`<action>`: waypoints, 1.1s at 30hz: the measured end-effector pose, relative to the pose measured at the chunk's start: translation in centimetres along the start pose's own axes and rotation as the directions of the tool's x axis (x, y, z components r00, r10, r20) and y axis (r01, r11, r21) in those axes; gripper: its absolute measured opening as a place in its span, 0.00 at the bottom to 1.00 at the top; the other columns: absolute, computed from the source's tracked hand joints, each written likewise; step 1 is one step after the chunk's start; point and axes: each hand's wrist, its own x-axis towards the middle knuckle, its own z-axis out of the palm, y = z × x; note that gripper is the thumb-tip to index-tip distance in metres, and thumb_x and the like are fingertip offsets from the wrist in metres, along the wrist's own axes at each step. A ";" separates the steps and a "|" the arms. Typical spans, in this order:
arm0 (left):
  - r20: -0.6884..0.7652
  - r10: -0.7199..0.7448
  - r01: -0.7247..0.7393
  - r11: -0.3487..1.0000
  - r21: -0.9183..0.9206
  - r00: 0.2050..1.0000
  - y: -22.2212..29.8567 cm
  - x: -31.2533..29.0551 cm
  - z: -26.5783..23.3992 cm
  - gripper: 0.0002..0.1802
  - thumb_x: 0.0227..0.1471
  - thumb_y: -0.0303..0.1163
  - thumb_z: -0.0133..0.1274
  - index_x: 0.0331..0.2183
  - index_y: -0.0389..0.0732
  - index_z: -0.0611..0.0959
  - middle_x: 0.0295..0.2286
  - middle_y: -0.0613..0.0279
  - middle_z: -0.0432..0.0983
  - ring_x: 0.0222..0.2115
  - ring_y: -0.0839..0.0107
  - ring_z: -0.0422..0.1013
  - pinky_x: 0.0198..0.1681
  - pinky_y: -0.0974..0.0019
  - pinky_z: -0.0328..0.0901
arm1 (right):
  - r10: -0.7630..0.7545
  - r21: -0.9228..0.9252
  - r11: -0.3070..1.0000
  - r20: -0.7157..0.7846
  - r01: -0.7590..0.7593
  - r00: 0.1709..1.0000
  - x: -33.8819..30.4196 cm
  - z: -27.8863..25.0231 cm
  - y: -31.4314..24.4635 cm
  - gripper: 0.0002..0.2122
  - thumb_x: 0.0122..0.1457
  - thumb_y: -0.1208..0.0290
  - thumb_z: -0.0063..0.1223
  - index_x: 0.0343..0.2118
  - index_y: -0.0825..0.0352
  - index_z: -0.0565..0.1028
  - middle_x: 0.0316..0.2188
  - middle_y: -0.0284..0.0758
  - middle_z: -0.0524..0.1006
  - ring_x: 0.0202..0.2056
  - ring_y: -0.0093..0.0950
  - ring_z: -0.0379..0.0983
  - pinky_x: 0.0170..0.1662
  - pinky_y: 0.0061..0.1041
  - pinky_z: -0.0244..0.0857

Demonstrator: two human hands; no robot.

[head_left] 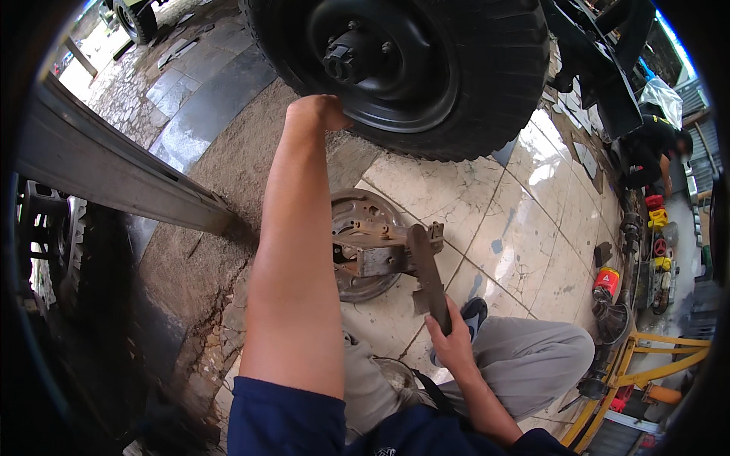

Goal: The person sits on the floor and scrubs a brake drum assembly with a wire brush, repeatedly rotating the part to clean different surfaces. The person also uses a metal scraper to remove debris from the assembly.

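My left hand (315,114) is stretched out to the lower edge of a black wheel (414,95) with a thick tyre. It looks closed beside the wheel's rim; its fingers are mostly turned away, and anything in them is hidden. My right hand (454,340) grips the lower end of a long, flat, dark brown tool (428,270) with a blocky lump on one side. Behind that tool's upper part, a rusty metal bracket (380,261) rests over a round, rusty plate (372,204) on the floor. My left forearm covers part of both.
A grey metal post (137,167) slants in at left. Cracked tiles (517,251) meet rough concrete (190,258). At right lie a red can (606,283), a long axle (620,323) and a yellow frame (631,361). Another person (654,152) in dark clothes bends at far right.
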 end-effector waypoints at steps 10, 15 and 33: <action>0.118 -0.008 0.019 0.995 -0.098 0.993 -1.0 0.2 0.5 0.29 0.60 0.47 0.44 0.59 0.47 0.70 0.56 0.55 0.69 0.51 0.62 0.71 0.50 0.58 0.69 | 0.000 -0.100 0.995 0.018 0.002 1.000 -0.6 0.9 -0.8 0.24 0.61 0.70 0.56 0.59 0.69 0.64 0.37 0.39 0.77 0.36 0.25 0.72 0.44 0.24 0.66; 0.199 -0.110 0.121 0.992 -0.045 0.974 -0.3 -2.7 -1.4 0.30 0.60 0.51 0.42 0.55 0.42 0.74 0.54 0.55 0.71 0.47 0.61 0.74 0.50 0.57 0.68 | -0.115 -0.113 0.988 -0.119 0.102 0.986 -0.1 2.4 0.9 0.26 0.60 0.66 0.57 0.59 0.69 0.64 0.31 0.45 0.77 0.31 0.31 0.75 0.38 0.28 0.68; 0.373 -0.263 0.333 0.933 -0.137 0.890 -4.2 -4.3 -0.2 0.31 0.60 0.55 0.41 0.56 0.44 0.73 0.49 0.62 0.74 0.47 0.65 0.74 0.47 0.56 0.69 | -0.002 0.059 0.998 -0.165 0.012 0.986 1.1 3.2 1.4 0.25 0.60 0.68 0.56 0.59 0.66 0.63 0.30 0.42 0.77 0.32 0.29 0.74 0.40 0.27 0.67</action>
